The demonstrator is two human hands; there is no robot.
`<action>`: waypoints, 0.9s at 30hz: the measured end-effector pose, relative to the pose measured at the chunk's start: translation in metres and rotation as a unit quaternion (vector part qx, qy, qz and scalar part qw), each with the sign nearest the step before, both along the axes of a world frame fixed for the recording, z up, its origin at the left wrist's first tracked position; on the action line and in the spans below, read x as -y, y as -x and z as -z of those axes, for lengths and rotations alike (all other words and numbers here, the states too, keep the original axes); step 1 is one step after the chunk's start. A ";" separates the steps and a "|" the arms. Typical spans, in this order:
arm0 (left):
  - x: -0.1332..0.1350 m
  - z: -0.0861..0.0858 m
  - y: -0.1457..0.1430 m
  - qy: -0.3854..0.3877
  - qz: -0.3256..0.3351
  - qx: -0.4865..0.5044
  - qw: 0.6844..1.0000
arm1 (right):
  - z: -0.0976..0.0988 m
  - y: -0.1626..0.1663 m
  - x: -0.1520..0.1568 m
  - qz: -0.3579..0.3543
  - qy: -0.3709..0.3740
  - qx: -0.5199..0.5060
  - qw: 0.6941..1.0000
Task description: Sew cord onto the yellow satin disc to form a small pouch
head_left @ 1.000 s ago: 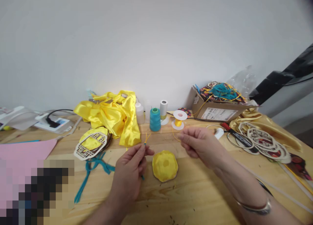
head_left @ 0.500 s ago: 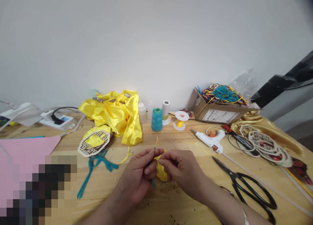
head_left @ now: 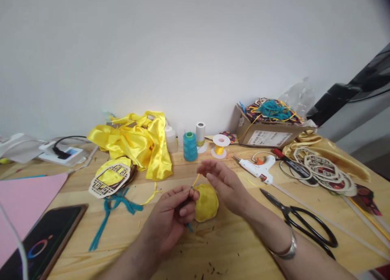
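Note:
Near the table's front middle, my left hand (head_left: pixel 173 215) is closed in a pinch around a small teal thread tassel (head_left: pixel 190 227). Its teal strands poke out under the fingers, and the rest is hidden. From the pinch a short yellow cord (head_left: pixel 196 180) rises toward my right hand (head_left: pixel 225 186). That hand is raised with its fingers stretched and the thumb apart. A rounded yellow satin piece (head_left: pixel 207 205) lies on the table between the two hands.
Black scissors (head_left: pixel 295 219) and a white glue gun (head_left: pixel 257 168) lie right. Behind stand a teal thread cone (head_left: pixel 190 146), a yellow cord spool (head_left: pixel 219 150) and a cardboard box (head_left: pixel 268 135). Left are yellow satin (head_left: pixel 134 146), fretwork pieces (head_left: pixel 111 178), teal strands (head_left: pixel 105 223) and a phone (head_left: pixel 45 243).
My right hand has moved up and away from my left, its fingers unbending from a pinch. More of the yellow satin piece shows, and the view has shifted slightly.

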State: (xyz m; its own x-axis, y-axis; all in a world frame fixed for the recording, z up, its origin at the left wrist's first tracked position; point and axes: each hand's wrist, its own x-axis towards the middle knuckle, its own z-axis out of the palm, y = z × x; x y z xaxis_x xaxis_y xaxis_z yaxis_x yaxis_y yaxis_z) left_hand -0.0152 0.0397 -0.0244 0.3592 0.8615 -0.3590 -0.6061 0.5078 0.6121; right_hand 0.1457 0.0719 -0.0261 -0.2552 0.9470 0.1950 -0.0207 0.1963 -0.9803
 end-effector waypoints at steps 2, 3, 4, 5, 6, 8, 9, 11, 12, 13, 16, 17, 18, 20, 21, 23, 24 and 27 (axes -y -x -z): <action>0.000 -0.001 0.000 -0.007 0.003 -0.001 1.000 | 0.000 0.001 0.004 -0.068 -0.002 0.042 0.997; 0.000 -0.001 0.000 -0.011 0.004 -0.002 1.000 | -0.001 0.000 0.005 -0.092 -0.004 0.071 0.993; 0.000 -0.001 0.000 -0.014 0.004 -0.006 1.000 | -0.002 -0.001 0.005 -0.108 -0.005 0.101 0.989; 0.000 -0.001 0.001 -0.019 0.001 -0.013 1.000 | -0.004 -0.003 0.006 -0.112 -0.006 0.132 0.985; -0.001 -0.001 0.001 -0.024 -0.004 -0.026 0.999 | -0.006 -0.004 0.005 -0.110 -0.004 0.160 0.981; -0.001 -0.001 0.001 -0.036 -0.020 -0.062 0.997 | -0.009 -0.008 0.004 -0.088 -0.004 0.206 0.975; -0.001 -0.001 0.001 -0.042 -0.028 -0.082 0.995 | -0.011 -0.009 0.003 -0.078 -0.011 0.220 0.972; -0.002 -0.001 0.000 -0.054 -0.038 -0.115 0.991 | -0.014 -0.011 0.002 -0.069 -0.035 0.235 0.969; -0.002 -0.001 -0.001 -0.058 -0.038 -0.129 0.989 | -0.016 -0.011 0.001 -0.066 -0.048 0.241 0.967; -0.001 -0.001 -0.001 -0.063 -0.037 -0.140 0.987 | -0.018 -0.012 0.001 -0.064 -0.061 0.248 0.965; -0.001 -0.001 -0.003 -0.070 -0.035 -0.167 0.983 | -0.022 -0.013 0.003 -0.049 -0.092 0.259 0.960; 0.000 -0.001 -0.003 -0.072 -0.037 -0.178 0.981 | -0.023 -0.013 0.004 -0.047 -0.103 0.259 0.959; 0.000 -0.001 -0.004 -0.076 -0.040 -0.192 0.978 | -0.023 -0.013 0.005 -0.046 -0.119 0.258 0.958; 0.001 -0.001 -0.004 -0.087 -0.041 -0.233 0.968 | -0.023 -0.014 0.007 -0.040 -0.157 0.264 0.951; 0.001 -0.002 -0.005 -0.097 -0.037 -0.259 0.960 | -0.023 -0.015 0.008 -0.038 -0.177 0.272 0.945; 0.002 -0.003 -0.005 -0.118 -0.012 -0.315 0.942 | -0.022 -0.016 0.009 -0.040 -0.216 0.291 0.931; 0.003 -0.004 -0.006 -0.129 0.004 -0.341 0.931 | -0.022 -0.017 0.009 -0.046 -0.232 0.302 0.923; 0.005 -0.007 -0.006 -0.158 0.058 -0.388 0.906 | -0.022 -0.019 0.008 -0.068 -0.253 0.321 0.910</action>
